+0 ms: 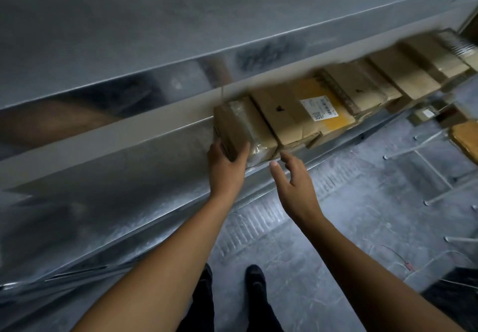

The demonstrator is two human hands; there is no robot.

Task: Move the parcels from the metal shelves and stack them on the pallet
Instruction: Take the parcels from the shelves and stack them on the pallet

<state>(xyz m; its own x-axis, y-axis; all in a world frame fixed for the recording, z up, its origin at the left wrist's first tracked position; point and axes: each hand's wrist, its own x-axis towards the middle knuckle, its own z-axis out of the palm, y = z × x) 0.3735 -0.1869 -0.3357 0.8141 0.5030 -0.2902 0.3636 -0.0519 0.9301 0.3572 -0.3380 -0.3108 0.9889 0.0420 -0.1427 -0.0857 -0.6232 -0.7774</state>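
1. The left grip (227, 168) holds the end box (243, 127) on the shelf (129, 155).
2. The right grip (294, 181) is wide, fingers spread, just beside that box.
3. More boxes (305, 114) sit in a row beside it.

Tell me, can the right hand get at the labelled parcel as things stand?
Probably yes. The right hand is open just in front of the labelled parcel, whose front face at the shelf edge is uncovered. The left hand grips the end parcel beside it, clear of the way.
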